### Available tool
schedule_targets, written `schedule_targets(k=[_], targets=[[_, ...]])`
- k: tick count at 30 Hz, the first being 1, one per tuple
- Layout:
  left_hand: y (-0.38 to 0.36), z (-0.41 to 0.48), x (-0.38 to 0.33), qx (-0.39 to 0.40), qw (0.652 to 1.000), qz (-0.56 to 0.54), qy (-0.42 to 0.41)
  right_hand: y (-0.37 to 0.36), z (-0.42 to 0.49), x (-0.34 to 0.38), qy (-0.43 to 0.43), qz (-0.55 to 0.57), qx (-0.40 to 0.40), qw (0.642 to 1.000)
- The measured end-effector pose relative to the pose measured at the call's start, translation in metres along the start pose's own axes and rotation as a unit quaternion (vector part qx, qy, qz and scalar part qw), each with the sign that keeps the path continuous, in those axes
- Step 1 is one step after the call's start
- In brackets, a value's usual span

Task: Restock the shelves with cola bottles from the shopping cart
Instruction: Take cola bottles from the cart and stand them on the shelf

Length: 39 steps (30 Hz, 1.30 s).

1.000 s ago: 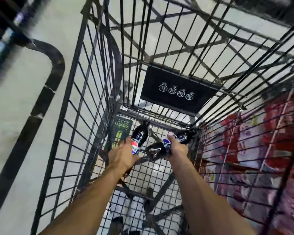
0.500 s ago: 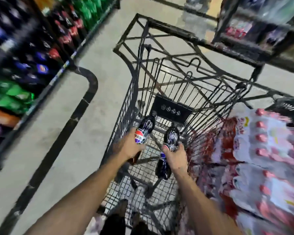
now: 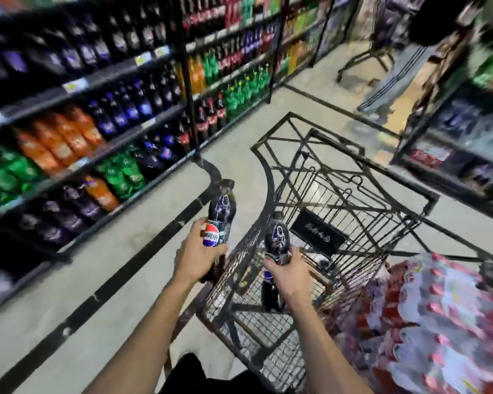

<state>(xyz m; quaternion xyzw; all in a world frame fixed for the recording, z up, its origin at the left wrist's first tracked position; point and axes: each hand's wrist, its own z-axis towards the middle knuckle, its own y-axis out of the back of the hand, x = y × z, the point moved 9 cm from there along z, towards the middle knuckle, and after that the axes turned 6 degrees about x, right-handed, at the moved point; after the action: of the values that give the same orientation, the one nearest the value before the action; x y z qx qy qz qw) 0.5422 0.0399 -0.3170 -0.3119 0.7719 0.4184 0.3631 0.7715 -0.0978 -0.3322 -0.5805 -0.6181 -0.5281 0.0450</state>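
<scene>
Dark cola bottle (image 3: pixel 222 211) is gripped by fingers of the left hand (image 3: pixel 195 258) beside the cart (image 3: pixel 231 297); right hand (image 3: pixel 289 275) fingers grip a second bottle (image 3: pixel 276 240).

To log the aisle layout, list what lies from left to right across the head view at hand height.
drink shelves → left hand gripping a cola bottle → right hand gripping a second cola bottle → black placard inside the shopping cart → shrink-wrapped bottle packs
</scene>
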Motion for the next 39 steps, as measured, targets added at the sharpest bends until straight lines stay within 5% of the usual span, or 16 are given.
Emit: schedule_targets(k=[14, 24, 39], targets=[[0.196, -0.052, 0.108, -0.111, 0.989, -0.079, 0.050, -0.153, -0.048, 0.170, 0.120, -0.105, 0.063, 0.985], [0.316, -0.039, 0.149, -0.205, 0.967, -0.142, 0.053, -0.207, -0.040, 0.275, 0.136, -0.038, 0.061, 0.988], [0.443, 0.073, 0.168, -0.342, 0.918, -0.186, 0.073, -0.324, 0.084, 0.430, 0.186, -0.016, 0.148, 0.971]])
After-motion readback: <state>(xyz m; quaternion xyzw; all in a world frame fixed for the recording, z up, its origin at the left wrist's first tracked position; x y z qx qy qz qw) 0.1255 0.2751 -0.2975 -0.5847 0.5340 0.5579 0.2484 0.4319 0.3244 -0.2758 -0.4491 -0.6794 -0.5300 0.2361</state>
